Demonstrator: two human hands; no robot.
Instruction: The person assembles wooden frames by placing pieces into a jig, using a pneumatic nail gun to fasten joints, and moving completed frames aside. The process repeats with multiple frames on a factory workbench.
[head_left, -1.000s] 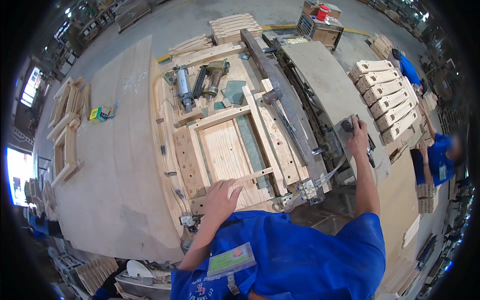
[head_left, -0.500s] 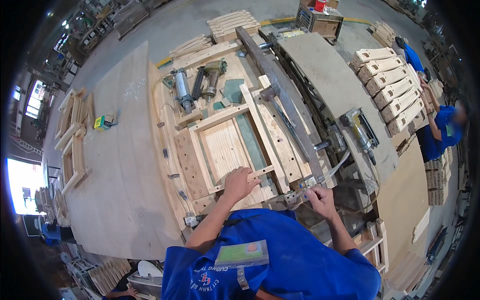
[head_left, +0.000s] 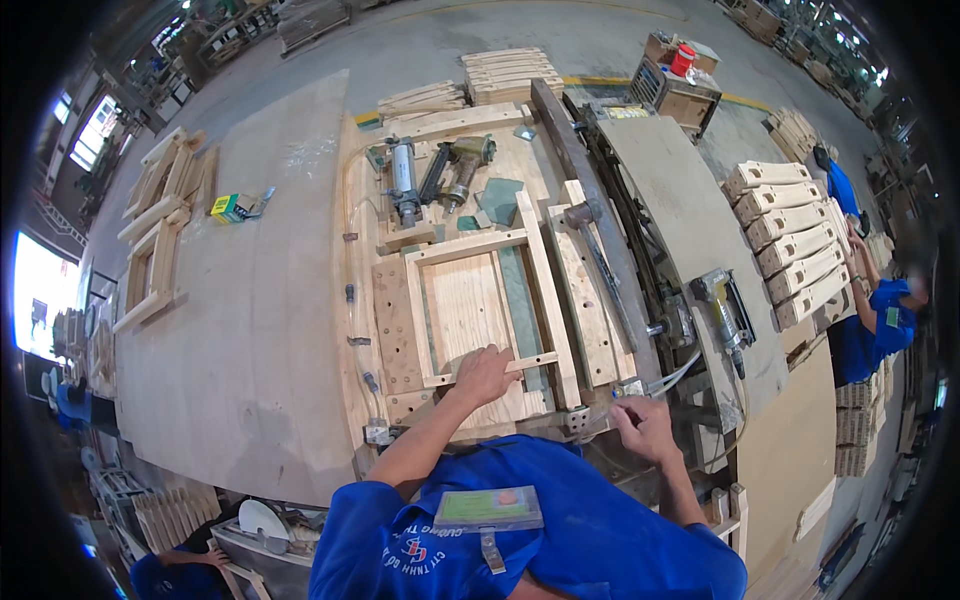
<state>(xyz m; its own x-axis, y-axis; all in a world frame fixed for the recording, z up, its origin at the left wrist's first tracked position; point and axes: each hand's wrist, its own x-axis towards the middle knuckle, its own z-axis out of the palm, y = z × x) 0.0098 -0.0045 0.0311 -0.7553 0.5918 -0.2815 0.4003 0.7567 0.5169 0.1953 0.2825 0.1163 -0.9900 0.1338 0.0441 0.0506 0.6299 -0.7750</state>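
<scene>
Wooden frame (head_left: pixel 480 300) lying flat in the workbench jig (head_left: pixel 395 330), left hand (head_left: pixel 485 374) pressing fingers spread on its near rail, right hand (head_left: pixel 643 426) curled at the jig's near right corner, grip unclear, nail gun (head_left: pixel 722 300) resting to the right.

Blue short-sleeved shirt (head_left: pixel 560 540), clipped green badge (head_left: pixel 488 508).

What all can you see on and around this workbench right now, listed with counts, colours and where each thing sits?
wooden frame: one, pale wood, in the jig at bench centre
nail guns: two, grey and green, side by side at the bench's far end
third nail gun: one, grey, on the machine's right side
small box: one, yellow-green, on the left board
stacked wooden parts: several, pale, far right
co-worker: one, blue shirt, right edge
left hand: on the frame's near rail
right hand: at the bench's near right edge
</scene>
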